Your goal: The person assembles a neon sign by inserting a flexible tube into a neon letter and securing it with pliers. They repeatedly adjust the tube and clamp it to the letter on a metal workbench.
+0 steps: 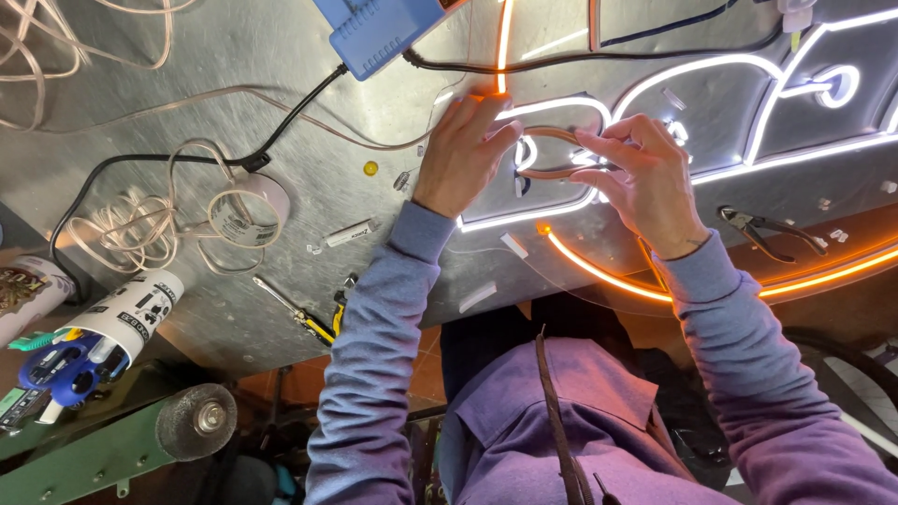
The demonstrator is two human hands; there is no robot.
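Over the metal surface (234, 56), both arms reach forward: the left hand (463, 150) and right hand (645, 173) each pinch an unlit loop of neon strip (547, 173), held above the glowing white sign outline (561, 103).

The blue box (379, 28) ran off the top edge, so only its lower part showed. The clear wire coil (37, 42) was cut by the left and top edges. The left hand (463, 150) covered a stretch of the lit white strip (552, 105). The pliers (762, 229) were too small to make out clearly. The cup of pens (70, 351) was partly cropped at the left.
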